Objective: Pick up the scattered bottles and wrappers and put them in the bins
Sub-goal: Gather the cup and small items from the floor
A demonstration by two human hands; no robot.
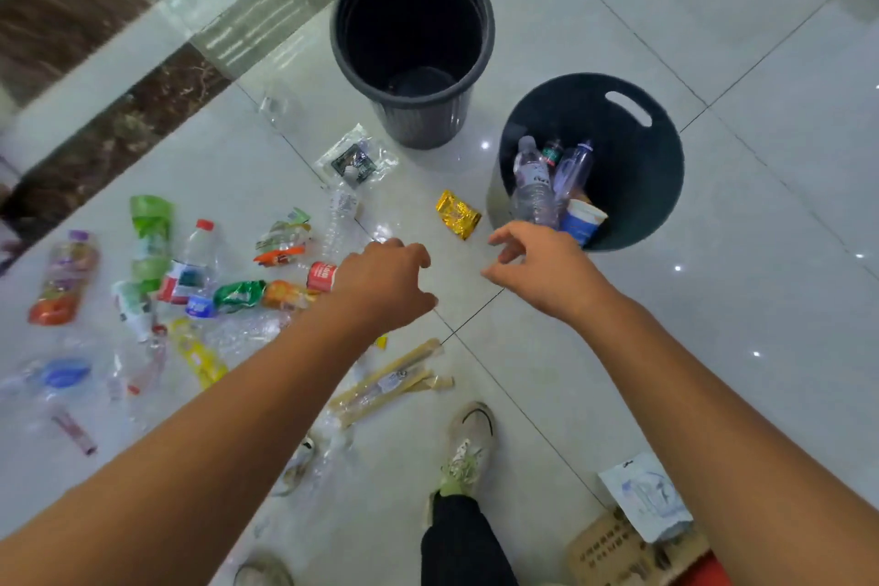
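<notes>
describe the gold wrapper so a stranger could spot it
Find the shorter dark bin with bottles inside. On the floor right beside its left side lies a small crumpled wrapper. It is the only shiny gold piece, lying apart from the colourful litter pile further left.

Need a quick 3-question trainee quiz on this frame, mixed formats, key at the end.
1. True or false: the black bin already has rubbish in it.
2. Where is the gold wrapper? A) in the black bin B) on the floor beside the dark green bin C) in the dark green bin
3. Apart from the bottles, what sits in the dark green bin?
Key: 1 false, it looks empty. 2 B. 3 a paper cup.
</notes>
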